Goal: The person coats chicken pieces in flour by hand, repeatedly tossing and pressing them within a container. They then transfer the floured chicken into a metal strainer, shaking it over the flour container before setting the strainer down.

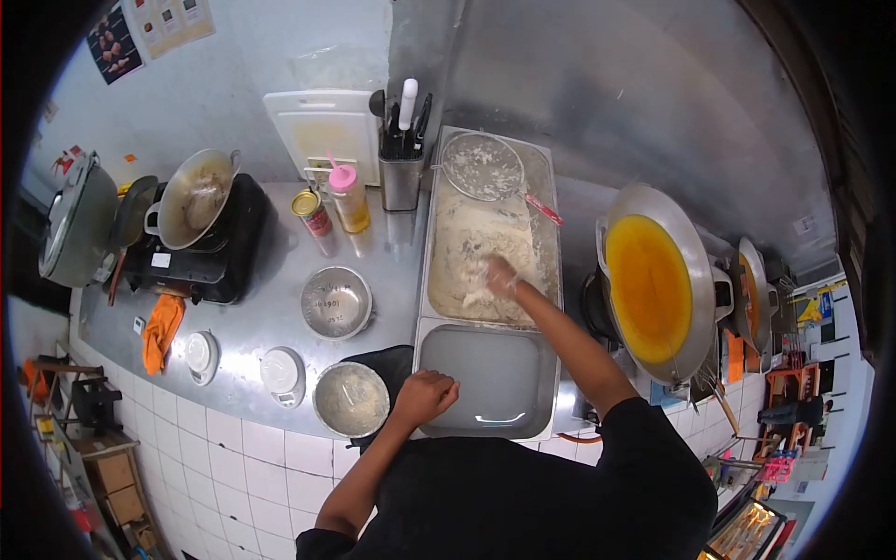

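My right hand (pixel 501 277) reaches into a metal tray of flour (pixel 553 233). Its fingers are coated in flour and blurred, and whether they hold one of the pale floured lumps around them cannot be made out. My left hand (pixel 427 397) is curled into a loose fist, with nothing visible in it, at the left edge of a tray of greyish liquid (pixel 485 373). Just left of that hand stands a metal bowl with a floury layer (pixel 352 399). A round mesh strainer (pixel 483 166) with a red handle lies over the flour tray's far end.
A large wok of orange oil (pixel 649 289) stands close on the right, its handle projecting. Leftward are a steel bowl (pixel 336 302), a pink-lidded bottle (pixel 349 198), a can (pixel 311 213), two white scales (pixel 282 375) and a stove with a pan (pixel 196 199). A knife holder (pixel 401 182) stands behind.
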Motion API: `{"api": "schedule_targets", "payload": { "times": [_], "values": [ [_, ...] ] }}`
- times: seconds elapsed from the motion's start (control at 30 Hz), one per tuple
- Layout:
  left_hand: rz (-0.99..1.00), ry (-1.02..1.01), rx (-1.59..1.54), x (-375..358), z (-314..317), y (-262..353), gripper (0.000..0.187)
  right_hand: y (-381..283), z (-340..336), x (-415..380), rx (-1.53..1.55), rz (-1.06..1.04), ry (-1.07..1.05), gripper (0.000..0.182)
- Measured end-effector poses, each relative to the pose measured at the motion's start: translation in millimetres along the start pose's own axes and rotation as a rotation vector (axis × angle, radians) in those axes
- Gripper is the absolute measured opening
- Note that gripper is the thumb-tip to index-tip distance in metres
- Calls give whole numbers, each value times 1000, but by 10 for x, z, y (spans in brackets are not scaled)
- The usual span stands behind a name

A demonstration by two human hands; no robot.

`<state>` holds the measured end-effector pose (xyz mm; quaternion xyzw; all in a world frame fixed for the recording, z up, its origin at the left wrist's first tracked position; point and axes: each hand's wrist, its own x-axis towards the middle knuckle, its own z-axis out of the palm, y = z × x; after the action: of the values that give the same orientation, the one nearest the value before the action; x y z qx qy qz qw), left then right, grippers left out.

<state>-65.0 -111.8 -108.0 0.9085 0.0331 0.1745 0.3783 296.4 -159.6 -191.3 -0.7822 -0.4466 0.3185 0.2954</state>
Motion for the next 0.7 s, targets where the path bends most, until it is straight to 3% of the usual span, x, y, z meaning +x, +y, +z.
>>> {"api": "schedule_targets", "payload": {
  "times": [0.1,0.17,0.23,0.27,0.47,0.57,0.7],
  "values": [
    [12,-7,16,14,-11,9,28,30,-325,168,499,209,163,15],
    [10,-10,30,25,-30,20,28,169,-458,231,374,148,249,16],
    [11,-5,30,30,-31,24,28,577,-493,279,-213,-94,304,19],
    [12,-4,27,29,-26,27,28,634,-424,247,-287,43,237,20],
    [11,-19,40,19,3,1,28,1402,277,-206,-611,159,-273,17],
    [13,6,28,25,-20,23,28,505,96,-516,-611,-33,-103,17],
    [-6,2,35,29,-48,58,28,159,-92,-482,-618,29,45,13]
  ]
}}
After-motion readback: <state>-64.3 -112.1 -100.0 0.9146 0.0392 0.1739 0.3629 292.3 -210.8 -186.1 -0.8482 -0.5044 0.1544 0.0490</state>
